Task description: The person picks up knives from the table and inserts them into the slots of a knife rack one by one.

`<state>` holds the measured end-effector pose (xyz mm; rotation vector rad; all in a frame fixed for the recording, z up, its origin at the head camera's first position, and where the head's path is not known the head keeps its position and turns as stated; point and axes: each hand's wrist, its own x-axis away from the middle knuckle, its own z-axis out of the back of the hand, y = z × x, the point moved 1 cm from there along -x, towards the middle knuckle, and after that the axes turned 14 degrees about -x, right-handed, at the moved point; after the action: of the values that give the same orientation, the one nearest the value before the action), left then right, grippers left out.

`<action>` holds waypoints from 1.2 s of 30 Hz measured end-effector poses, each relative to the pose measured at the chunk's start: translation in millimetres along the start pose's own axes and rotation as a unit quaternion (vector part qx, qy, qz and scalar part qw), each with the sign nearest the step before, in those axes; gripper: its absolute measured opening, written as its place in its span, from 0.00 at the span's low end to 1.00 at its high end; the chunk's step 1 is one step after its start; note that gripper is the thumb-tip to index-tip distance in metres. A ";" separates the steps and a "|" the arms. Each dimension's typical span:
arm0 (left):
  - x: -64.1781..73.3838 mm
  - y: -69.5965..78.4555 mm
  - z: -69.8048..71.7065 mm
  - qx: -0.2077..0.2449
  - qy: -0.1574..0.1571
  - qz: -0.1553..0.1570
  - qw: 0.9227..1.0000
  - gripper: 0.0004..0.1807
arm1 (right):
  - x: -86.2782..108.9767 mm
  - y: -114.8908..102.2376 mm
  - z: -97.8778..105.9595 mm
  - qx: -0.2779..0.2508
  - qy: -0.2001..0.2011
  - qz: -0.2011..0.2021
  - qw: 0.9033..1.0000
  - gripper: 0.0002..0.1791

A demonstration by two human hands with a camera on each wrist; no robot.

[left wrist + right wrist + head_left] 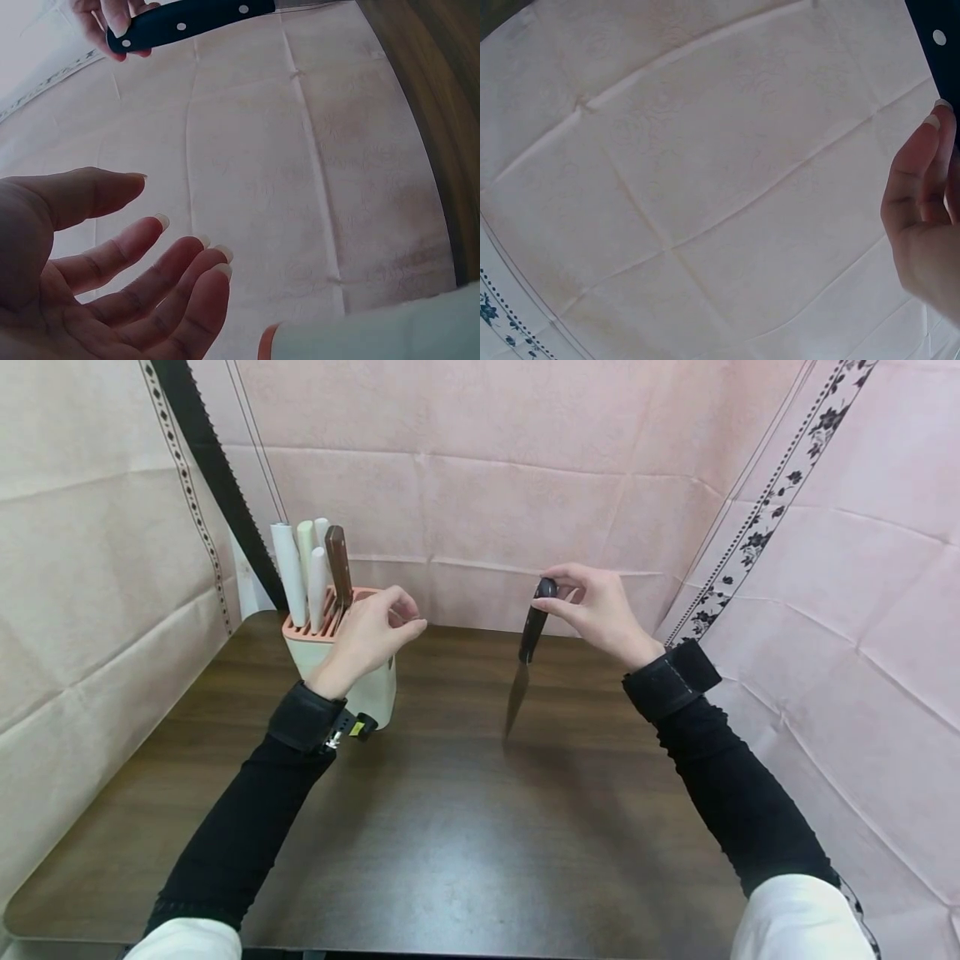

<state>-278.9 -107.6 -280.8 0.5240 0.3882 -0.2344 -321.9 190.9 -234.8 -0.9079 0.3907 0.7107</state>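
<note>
My right hand (600,610) pinches the top end of a kitchen knife's black riveted handle (533,625), and its blade (517,697) points down over the table. In the left wrist view the same black handle (184,24) crosses the top, with the right fingers at its end. My left hand (375,633) holds nothing; its fingers are loosely bent in front of the knife block (378,689). That block is pale green with an orange slotted top. Several white or pale handles (288,572) and one brown wooden handle (339,564) stand up from its slots.
A brown wood-grain table (450,827) with rounded corners lies under both hands. Pale creased cloth (480,510) hangs behind and at both sides, close to the table's edges. A black strip (217,468) slants down at the left behind the block.
</note>
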 end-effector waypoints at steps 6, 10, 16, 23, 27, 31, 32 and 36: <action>-1.2 5.9 -2.5 0.020 -0.011 0.002 1.000 0.13 | -2.9 -5.4 -3.9 -0.010 -0.016 -0.002 1.000 0.19; -1.8 10.7 -3.8 0.022 -0.012 -0.003 1.000 0.12 | -4.1 -9.2 -6.2 -0.015 -0.025 -0.002 1.000 0.19; -3.7 14.5 -8.3 0.021 -0.021 -0.012 0.999 0.12 | -4.2 -15.8 -10.3 -0.024 -0.044 -0.004 0.999 0.19; -5.0 18.1 -12.9 0.034 -0.037 -0.028 0.998 0.13 | -4.1 -21.7 -16.3 -0.035 -0.049 0.007 0.998 0.19; -4.4 20.5 -13.2 0.035 -0.046 -0.027 0.998 0.14 | -5.0 -23.7 -19.7 -0.038 -0.046 0.016 0.998 0.18; -3.4 21.8 -13.6 0.031 -0.058 -0.025 0.998 0.15 | -5.8 -25.8 -23.5 -0.040 -0.052 0.020 0.998 0.18; -2.9 22.3 -13.5 0.032 -0.062 -0.024 0.997 0.15 | -6.1 -26.6 -24.5 -0.038 -0.054 0.021 0.998 0.18; -1.4 23.5 -14.3 0.036 -0.073 -0.020 0.996 0.16 | -6.8 -29.8 -27.8 -0.026 -0.059 0.022 0.998 0.17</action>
<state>-277.1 -80.1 -281.2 0.5666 0.2480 -0.3249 -306.2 153.1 -229.5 -0.9032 0.2887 0.8144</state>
